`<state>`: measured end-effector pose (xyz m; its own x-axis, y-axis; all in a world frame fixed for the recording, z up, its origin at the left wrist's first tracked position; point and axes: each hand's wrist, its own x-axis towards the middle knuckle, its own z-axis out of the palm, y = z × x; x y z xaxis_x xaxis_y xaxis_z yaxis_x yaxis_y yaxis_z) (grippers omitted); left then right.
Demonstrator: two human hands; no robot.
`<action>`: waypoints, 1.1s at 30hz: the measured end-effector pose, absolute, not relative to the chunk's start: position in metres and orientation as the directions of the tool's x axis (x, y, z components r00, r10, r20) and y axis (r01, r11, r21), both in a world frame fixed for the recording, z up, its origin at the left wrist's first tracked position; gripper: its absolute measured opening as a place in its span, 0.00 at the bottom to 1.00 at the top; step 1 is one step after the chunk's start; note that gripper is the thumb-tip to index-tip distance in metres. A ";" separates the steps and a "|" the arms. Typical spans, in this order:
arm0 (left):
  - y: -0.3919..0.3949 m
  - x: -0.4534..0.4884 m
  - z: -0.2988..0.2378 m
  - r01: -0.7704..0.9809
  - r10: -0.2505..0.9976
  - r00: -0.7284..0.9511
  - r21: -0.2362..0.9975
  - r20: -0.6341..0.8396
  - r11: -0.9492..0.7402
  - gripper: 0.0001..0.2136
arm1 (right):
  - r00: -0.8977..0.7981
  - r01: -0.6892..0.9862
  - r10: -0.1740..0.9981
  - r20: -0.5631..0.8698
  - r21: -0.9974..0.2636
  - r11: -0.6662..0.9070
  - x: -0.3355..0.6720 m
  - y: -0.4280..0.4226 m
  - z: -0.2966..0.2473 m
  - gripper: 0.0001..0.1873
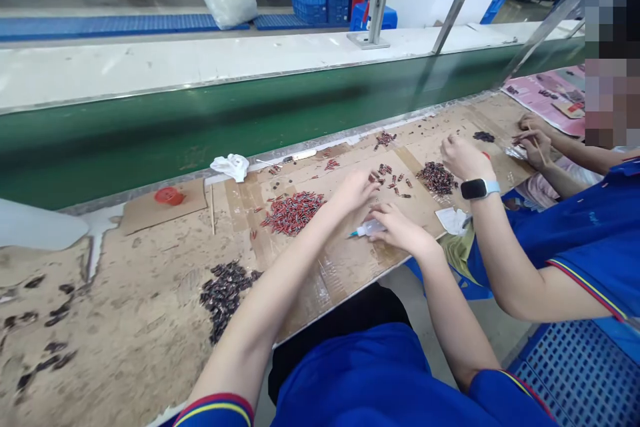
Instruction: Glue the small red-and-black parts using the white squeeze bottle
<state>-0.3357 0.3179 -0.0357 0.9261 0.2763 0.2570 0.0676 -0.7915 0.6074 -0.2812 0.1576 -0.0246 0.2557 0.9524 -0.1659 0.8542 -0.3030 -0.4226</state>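
Note:
My left hand (pixel 356 192) reaches over the cardboard-covered bench with curled fingers, its tips at a loose group of small red-and-black parts (pixel 399 180). Whatever is between those fingertips is too small to make out. Closed around a clear syringe (pixel 369 227) with a teal needle tip is my right hand (pixel 400 227); the needle points left, low over the cardboard. Beside my left forearm lies a big pile of small red-and-grey parts (pixel 295 212). A heap of black parts (pixel 226 293) is partly hidden behind that forearm.
A co-worker's hand with a watch (pixel 479 189) is close on the right, above a dark parts pile (pixel 437 177). Along the back are a crumpled white tissue (pixel 231 166), a red cap (pixel 169 196) and a wooden stick (pixel 213 210). A green belt (pixel 200 127) runs behind the bench.

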 end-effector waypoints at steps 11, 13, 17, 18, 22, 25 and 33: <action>0.363 -0.515 -0.003 0.383 0.710 0.632 0.671 0.311 -0.635 0.13 | 0.621 0.104 0.784 -0.001 -0.991 -0.084 -0.304 0.139 -0.050 0.18; 0.366 -0.550 -0.007 0.458 0.721 0.641 0.623 0.264 -0.635 0.12 | 0.640 -0.113 0.764 -0.086 -0.993 -0.017 -0.310 0.144 -0.055 0.19; 0.355 -0.587 -0.031 0.461 0.604 0.788 0.535 0.120 -0.708 0.09 | 0.583 -0.377 0.781 -0.224 -0.926 0.016 -0.320 0.153 -0.057 0.19; 0.350 -0.590 -0.038 0.449 0.571 0.816 0.521 0.093 -0.726 0.08 | 0.585 -0.406 0.776 -0.236 -0.914 0.028 -0.322 0.156 -0.057 0.18; 0.334 -0.591 -0.063 0.459 0.524 0.851 0.443 0.030 -0.770 0.08 | 0.645 -0.488 0.717 -0.264 -0.864 0.121 -0.329 0.165 -0.060 0.16; 0.328 -0.591 -0.068 0.503 0.557 0.830 0.394 0.029 -0.769 0.13 | 0.650 -0.512 0.714 -0.259 -0.844 0.159 -0.332 0.170 -0.063 0.13; 0.290 -0.566 -0.063 0.310 0.620 0.760 0.730 0.196 -0.610 0.14 | 0.655 -0.508 0.707 -0.265 -0.848 0.153 -0.350 0.180 -0.070 0.15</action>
